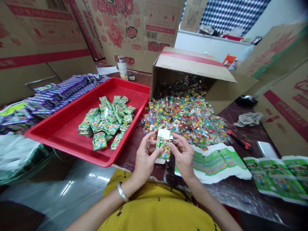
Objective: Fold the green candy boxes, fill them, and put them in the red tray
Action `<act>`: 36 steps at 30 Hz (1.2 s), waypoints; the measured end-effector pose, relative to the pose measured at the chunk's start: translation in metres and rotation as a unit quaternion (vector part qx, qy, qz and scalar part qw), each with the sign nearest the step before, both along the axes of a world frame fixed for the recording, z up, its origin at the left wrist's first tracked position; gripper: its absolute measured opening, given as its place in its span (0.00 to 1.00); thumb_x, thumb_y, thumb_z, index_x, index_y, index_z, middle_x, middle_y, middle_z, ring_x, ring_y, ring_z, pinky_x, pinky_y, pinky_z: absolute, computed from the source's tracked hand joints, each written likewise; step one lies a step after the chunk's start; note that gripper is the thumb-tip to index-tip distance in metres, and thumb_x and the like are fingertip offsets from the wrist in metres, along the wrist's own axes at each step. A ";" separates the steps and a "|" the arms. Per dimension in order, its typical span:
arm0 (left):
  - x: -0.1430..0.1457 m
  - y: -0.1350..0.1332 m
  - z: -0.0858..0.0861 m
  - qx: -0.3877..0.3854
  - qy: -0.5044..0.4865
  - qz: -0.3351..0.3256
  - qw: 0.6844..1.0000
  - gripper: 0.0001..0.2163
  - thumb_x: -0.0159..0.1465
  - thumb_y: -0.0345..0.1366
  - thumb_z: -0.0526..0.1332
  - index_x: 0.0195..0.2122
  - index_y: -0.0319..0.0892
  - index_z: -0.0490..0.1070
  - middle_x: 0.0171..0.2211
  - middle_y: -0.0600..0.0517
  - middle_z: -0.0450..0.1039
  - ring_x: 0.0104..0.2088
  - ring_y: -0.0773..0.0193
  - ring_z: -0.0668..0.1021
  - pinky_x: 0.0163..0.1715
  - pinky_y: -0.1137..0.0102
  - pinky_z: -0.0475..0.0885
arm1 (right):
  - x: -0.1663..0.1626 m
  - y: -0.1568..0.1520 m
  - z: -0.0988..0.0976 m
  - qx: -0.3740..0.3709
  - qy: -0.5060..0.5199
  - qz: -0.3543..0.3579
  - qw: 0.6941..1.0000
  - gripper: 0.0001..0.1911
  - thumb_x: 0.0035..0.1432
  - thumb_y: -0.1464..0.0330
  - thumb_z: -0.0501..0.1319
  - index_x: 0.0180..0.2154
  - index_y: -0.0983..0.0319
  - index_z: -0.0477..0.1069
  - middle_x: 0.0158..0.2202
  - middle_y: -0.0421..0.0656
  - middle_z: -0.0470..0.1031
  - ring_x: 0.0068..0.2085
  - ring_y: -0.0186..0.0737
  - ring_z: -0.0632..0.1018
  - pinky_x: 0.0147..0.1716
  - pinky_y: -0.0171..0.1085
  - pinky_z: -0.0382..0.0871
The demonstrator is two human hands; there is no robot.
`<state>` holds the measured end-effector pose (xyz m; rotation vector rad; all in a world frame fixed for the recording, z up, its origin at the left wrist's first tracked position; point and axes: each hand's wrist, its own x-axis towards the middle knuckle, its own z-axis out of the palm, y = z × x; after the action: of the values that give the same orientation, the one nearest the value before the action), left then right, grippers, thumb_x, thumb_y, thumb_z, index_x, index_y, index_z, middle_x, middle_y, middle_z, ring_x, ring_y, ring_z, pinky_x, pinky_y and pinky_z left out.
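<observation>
Pinching an open-flapped green carton with left hand and right hand just below frame centre, with green boxes seemingly finished in the red tray left of centre, and many candy sachets right of centre and seemingly flat cartons lower right apparently left.

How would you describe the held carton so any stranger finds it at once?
Begin at the big red tray. Right of its near corner, the left hand and right hand hold a small green printed carton. Unlike the green cartons in the tray, it has white flaps sticking out.
</observation>
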<state>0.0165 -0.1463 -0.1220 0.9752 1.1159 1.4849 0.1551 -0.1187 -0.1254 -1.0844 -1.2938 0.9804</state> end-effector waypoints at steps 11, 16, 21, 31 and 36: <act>-0.023 -0.002 0.012 0.033 0.147 -0.151 0.977 0.11 0.65 0.34 0.61 0.49 0.44 0.70 0.39 0.51 0.73 0.36 0.66 0.75 0.36 0.73 0.70 | 0.002 0.003 0.002 0.123 -0.105 0.038 0.986 0.04 0.61 0.68 0.63 0.32 0.58 0.73 0.39 0.43 0.73 0.42 0.42 0.75 0.42 0.40 0.69; -0.020 -0.001 0.015 0.022 0.053 -0.074 0.996 0.13 0.61 0.32 0.65 0.45 0.44 0.64 0.40 0.52 0.71 0.41 0.64 0.75 0.36 0.74 0.70 | -0.005 0.005 0.013 0.042 0.033 0.091 0.994 0.08 0.60 0.67 0.65 0.41 0.56 0.67 0.41 0.43 0.75 0.42 0.41 0.77 0.43 0.41 0.71; -0.022 -0.005 0.017 0.006 0.069 -0.068 0.995 0.13 0.60 0.31 0.65 0.44 0.45 0.63 0.40 0.51 0.69 0.43 0.63 0.75 0.36 0.74 0.72 | -0.004 0.013 0.027 0.003 0.021 0.174 0.985 0.09 0.56 0.63 0.68 0.31 0.59 0.69 0.32 0.40 0.72 0.36 0.38 0.74 0.37 0.37 0.69; -0.030 -0.013 0.016 0.026 0.129 -0.093 0.987 0.17 0.63 0.33 0.63 0.53 0.48 0.65 0.47 0.49 0.72 0.48 0.59 0.76 0.42 0.70 0.75 | 0.003 0.031 0.038 -0.106 -0.020 0.209 0.972 0.11 0.51 0.62 0.71 0.26 0.61 0.73 0.29 0.40 0.74 0.31 0.37 0.74 0.34 0.37 0.68; -0.034 -0.014 0.016 -0.001 0.147 -0.102 0.984 0.20 0.64 0.34 0.62 0.58 0.48 0.67 0.49 0.47 0.74 0.44 0.59 0.78 0.40 0.69 0.75 | -0.002 0.023 0.040 -0.020 -0.089 0.197 0.976 0.12 0.58 0.63 0.66 0.25 0.60 0.71 0.31 0.41 0.74 0.34 0.39 0.74 0.38 0.38 0.68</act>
<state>-0.0173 -0.1607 -0.1061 1.2971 1.1836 1.2011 0.1531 -0.0960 -0.0855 -0.9814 -1.6850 1.2268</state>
